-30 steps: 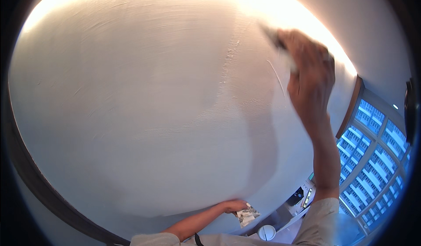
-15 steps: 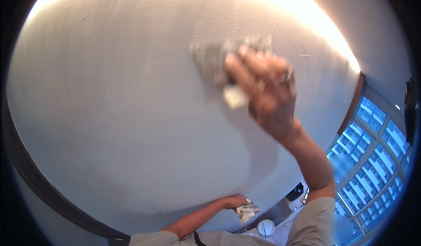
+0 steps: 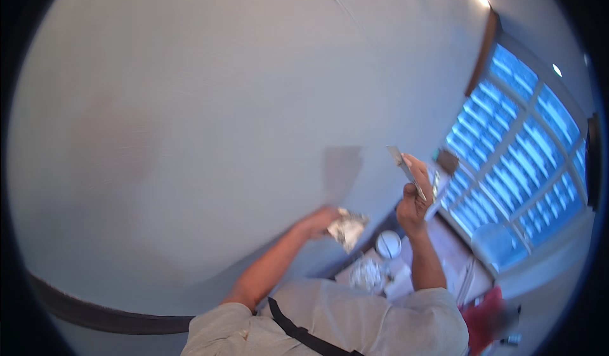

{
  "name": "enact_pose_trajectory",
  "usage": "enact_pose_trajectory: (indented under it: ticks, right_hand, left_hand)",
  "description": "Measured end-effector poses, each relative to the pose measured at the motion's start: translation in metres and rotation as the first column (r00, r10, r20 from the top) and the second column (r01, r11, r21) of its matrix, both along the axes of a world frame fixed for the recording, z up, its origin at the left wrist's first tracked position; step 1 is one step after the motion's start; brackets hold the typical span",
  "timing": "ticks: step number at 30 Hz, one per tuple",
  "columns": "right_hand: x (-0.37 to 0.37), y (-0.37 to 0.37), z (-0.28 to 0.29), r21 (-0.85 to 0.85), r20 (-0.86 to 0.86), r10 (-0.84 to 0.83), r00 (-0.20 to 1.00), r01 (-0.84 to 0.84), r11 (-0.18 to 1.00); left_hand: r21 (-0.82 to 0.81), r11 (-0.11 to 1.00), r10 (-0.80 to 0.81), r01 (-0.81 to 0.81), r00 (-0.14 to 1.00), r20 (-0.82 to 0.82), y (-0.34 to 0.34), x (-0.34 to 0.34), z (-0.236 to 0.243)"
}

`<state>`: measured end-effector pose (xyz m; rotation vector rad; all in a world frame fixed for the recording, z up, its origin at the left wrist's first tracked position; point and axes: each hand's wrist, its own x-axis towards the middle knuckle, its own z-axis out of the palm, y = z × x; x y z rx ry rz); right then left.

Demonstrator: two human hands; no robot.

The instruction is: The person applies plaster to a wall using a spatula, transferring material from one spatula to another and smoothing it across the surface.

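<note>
My right hand (image 3: 413, 210) is raised beside the wall, its fingers wrapped around a putty knife (image 3: 399, 159). The blade is seen nearly edge-on, points up and stands clear of the wall; its shadow falls on the plaster to the left. Lower down, my left hand (image 3: 318, 221) grips a second, putty-smeared scraper (image 3: 347, 229) close to the wall. Its handle is hidden by my fingers. The wall (image 3: 209, 134) is pale grey and mostly smooth, with a thin curved ridge line near the top.
Below and right of my hands stand a round white bucket (image 3: 388, 245) and crumpled clear plastic (image 3: 368, 273) on a pale surface. A large gridded window (image 3: 514, 153) fills the right side. Dark trim (image 3: 101, 315) runs along the lower left. Something red (image 3: 485, 321) shows at lower right.
My right hand has come down and right, off the wall, and its knife has turned edge-on. My left hand and scraper sit higher in view. The view has shifted toward the window.
</note>
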<state>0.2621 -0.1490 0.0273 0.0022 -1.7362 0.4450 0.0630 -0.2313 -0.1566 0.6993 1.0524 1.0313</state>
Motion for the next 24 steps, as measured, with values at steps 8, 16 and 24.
enact_pose_trajectory:
  ticks: [8,16,24]
  right_hand:
    - [0.034,-0.092,-0.08,-0.052,-0.024,-0.093,0.995,0.092,0.994]
    - [0.087,-0.044,-0.087,0.008,0.408,-0.343,0.846,0.373,0.928]
    - [0.126,-0.025,0.026,0.105,0.727,-0.159,0.668,0.121,0.987]
  left_hand:
    - [0.016,0.883,0.455,-0.468,0.866,0.208,-0.057,0.062,0.136]
    - [-0.033,0.909,0.409,-0.415,0.875,0.26,-0.049,0.055,0.153]
    - [-0.009,0.989,0.145,-0.145,0.989,0.024,-0.036,0.021,0.169]
